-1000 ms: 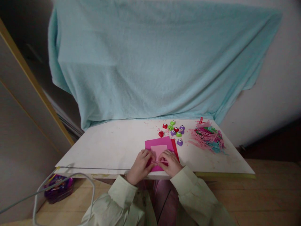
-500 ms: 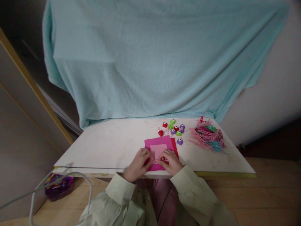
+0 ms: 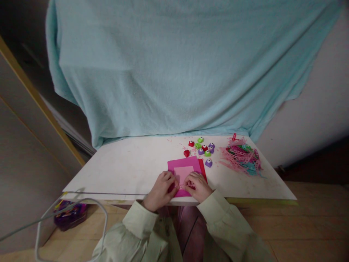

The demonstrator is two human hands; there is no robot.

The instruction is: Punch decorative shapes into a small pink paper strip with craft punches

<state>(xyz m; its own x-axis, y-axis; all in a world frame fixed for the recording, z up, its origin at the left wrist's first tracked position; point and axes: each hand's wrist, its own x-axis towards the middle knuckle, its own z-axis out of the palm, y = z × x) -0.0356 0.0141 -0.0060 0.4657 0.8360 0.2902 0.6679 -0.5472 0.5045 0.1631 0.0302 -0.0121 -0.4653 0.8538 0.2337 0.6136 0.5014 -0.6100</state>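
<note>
No legible text, label, brand, number or sign.
</note>
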